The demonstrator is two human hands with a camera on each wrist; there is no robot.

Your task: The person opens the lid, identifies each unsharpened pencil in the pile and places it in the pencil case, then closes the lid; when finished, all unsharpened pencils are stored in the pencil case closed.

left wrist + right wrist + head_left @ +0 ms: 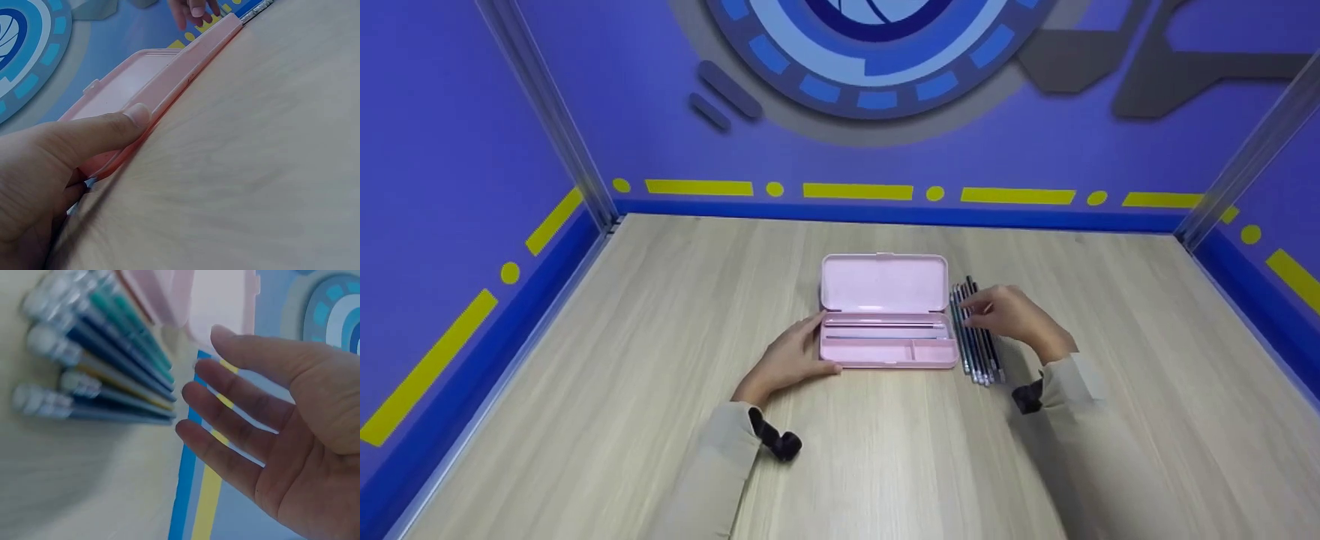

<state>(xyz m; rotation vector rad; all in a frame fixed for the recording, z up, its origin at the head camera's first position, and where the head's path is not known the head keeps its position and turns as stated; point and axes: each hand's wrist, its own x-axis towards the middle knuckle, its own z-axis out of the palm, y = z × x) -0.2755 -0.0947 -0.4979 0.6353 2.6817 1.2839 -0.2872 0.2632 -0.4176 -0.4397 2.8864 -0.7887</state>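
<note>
A pink pencil case [877,351] lies open on the table, its lid [885,282] tipped back toward the far wall. Two pencils [885,325] lie lengthwise in its long rear compartment; the two small front compartments hold nothing. My left hand [789,358] grips the case's left end, thumb [115,130] along the front wall, other fingers partly hidden behind the case. To the right of the case lies a bundle of dark, blue and green pencils [979,352] with eraser ends toward me. Over it hovers my right hand [1011,313], fingers [230,439] spread and holding nothing in the right wrist view.
The wooden table [660,300] extends around the case and pencils. Blue panels [877,165] with yellow marks enclose the back and both sides. Dark wrist cameras [786,445] sit on both sleeves.
</note>
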